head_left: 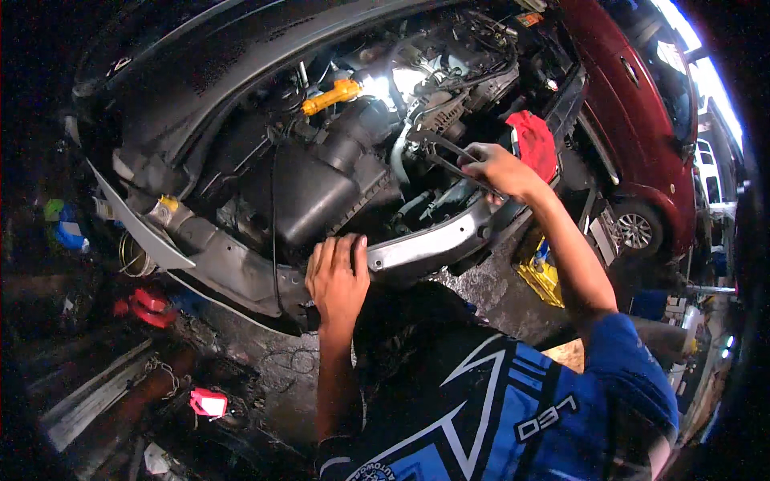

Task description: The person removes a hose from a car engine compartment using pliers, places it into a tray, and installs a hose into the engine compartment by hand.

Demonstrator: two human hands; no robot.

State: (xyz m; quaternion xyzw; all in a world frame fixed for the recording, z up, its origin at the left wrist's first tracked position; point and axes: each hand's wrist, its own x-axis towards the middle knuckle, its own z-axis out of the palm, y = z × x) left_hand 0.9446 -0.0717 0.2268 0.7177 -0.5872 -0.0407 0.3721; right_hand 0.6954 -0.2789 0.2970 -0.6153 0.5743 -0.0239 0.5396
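Two hands in an open engine bay.
Left hand lies open, bracing on the front crossmember; right hand grips what looks like pliers, reaching deep.

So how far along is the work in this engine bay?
Done: the hood is up and the engine bay is exposed. In hand: the right hand holds a long tool down among the parts, while the left hand braces on the front crossbar. What's left can't be told.
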